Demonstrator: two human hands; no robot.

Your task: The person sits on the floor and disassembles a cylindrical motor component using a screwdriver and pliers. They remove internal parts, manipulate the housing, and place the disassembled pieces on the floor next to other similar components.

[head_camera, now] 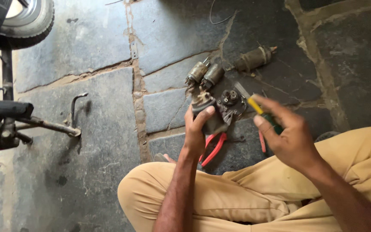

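Motor part upright, clamped in left hand; right hand just right, pinching screwdriver, shaft angled up-left over part.

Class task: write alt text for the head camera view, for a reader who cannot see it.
A seated person's left hand grips a small dark motor part while the right hand holds a yellow-and-green screwdriver beside it. Red-handled pliers and three cylindrical motor parts lie on the stone floor.

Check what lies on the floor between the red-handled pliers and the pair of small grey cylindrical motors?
Head view: the dark motor part gripped by the left hand lies between pliers and motors.
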